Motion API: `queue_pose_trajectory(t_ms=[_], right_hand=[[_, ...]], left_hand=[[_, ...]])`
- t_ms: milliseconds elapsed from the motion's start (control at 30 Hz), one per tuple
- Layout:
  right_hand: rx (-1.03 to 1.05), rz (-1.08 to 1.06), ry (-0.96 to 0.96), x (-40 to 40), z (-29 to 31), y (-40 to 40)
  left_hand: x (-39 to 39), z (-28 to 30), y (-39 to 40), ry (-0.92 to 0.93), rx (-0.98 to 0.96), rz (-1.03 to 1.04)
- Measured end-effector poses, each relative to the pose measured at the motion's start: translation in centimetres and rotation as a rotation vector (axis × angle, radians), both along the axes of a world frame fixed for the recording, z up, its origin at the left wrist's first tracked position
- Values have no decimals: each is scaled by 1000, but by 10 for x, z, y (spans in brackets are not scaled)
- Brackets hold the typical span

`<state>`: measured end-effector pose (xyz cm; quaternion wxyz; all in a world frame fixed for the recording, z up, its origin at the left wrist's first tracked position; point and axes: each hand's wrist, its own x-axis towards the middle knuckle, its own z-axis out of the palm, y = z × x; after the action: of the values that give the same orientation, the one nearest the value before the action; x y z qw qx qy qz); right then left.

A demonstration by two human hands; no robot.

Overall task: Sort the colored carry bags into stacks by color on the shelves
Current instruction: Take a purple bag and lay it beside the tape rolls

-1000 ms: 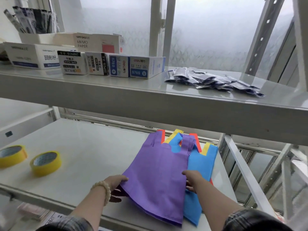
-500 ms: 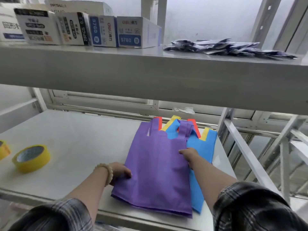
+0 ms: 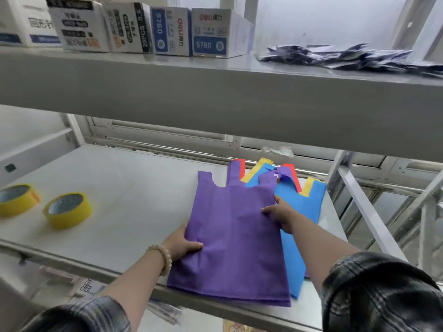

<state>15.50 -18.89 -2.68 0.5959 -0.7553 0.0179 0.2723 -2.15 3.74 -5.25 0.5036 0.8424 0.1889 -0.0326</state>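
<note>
From the head camera I see the purple bag [image 3: 235, 240] lying flat at lower centre of the frame, on top of a pile at the right end of the lower shelf [image 3: 119, 188], its bottom edge reaching the shelf's front lip. My left hand [image 3: 183, 243] grips the bag's left edge, thumb curled over the top of the fabric and the fingers hidden beneath it. My right hand [image 3: 279, 213] pinches the bag's right edge, thumb on top, the other fingers tucked under where I cannot see them. Under the purple one a blue bag [image 3: 304, 212] sticks out to the right, and red handles [image 3: 293, 176] and yellow handles [image 3: 259, 167] poke out behind. At left of the frame two yellow tape rolls [image 3: 68, 209] sit well apart from the pile. On the upper shelf [image 3: 215, 92], boxes [image 3: 167, 31] line the upper left and dark packets [image 3: 347, 57] lie scattered at upper right.
</note>
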Motion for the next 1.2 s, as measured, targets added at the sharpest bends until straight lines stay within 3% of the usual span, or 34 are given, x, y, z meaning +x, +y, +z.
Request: queue_pose_trajectory(t_ms=[400, 533, 833, 967, 1200], right_hand=[[142, 197, -42, -9, 39, 32], [173, 183, -89, -14, 60, 62], [394, 69, -201, -20, 113, 147], [360, 16, -197, -24, 94, 188], [97, -85, -174, -35, 18, 230]], left_hand=[[-44, 37, 19, -161, -31, 117], [-43, 61, 43, -227, 16, 106], [-31, 115, 158, -277, -92, 74], [-29, 102, 199, -252, -101, 27], [-32, 31, 225, -130, -71, 5]])
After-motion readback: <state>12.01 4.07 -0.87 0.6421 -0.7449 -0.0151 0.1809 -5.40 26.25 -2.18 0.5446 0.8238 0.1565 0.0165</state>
